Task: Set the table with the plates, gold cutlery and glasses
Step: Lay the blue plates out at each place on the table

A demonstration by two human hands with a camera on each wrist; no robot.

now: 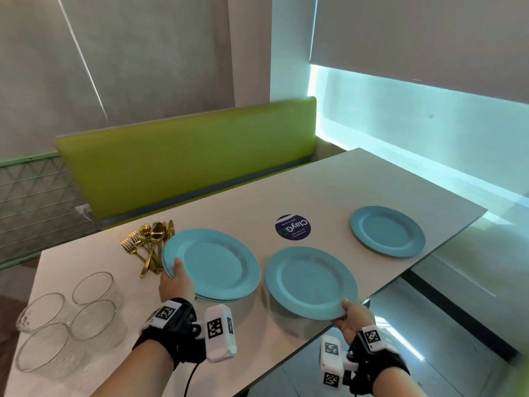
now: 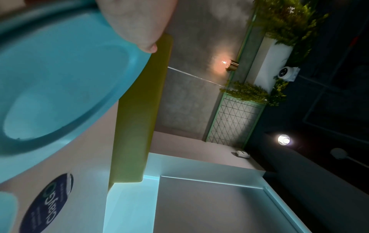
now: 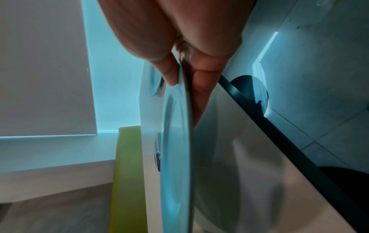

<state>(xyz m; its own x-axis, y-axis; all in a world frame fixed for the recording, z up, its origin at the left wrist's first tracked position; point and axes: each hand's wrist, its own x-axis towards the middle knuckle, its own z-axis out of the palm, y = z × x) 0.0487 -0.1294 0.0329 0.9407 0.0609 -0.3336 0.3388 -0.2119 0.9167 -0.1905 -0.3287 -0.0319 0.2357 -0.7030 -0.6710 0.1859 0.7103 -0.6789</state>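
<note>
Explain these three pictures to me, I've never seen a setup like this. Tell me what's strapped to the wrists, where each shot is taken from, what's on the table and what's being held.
No machine here: a person sets a table with bare hands, wearing cameras. The big picture comes from a head camera looking down. The white boxes on black wrist straps are two more cameras; each gives one close, tilted view along its hand.

On the table lie a far blue plate, a pile of gold cutlery, four glasses and a round sticker.

The left hand grips a small stack of blue plates. The right hand pinches the rim of one blue plate, near the table's edge.
</note>
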